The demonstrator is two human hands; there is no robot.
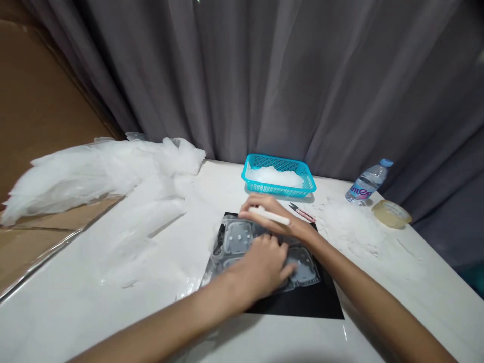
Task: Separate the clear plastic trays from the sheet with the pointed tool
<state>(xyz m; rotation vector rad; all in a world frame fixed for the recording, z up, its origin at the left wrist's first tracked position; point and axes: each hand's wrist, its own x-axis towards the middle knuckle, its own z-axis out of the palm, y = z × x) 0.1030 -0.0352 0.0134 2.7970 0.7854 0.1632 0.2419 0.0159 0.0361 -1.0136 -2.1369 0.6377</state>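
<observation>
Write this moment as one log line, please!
right hand: holding white stick | left hand: on clear molded plastic | beneath: black sheet | behind: turquoise basket

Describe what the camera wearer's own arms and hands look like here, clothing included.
The left hand and right hand are ungloved. The left forearm and right forearm are bare, with no sleeve, watch, bracelet or marking visible. Blur makes it hard to rule out rings.
</observation>
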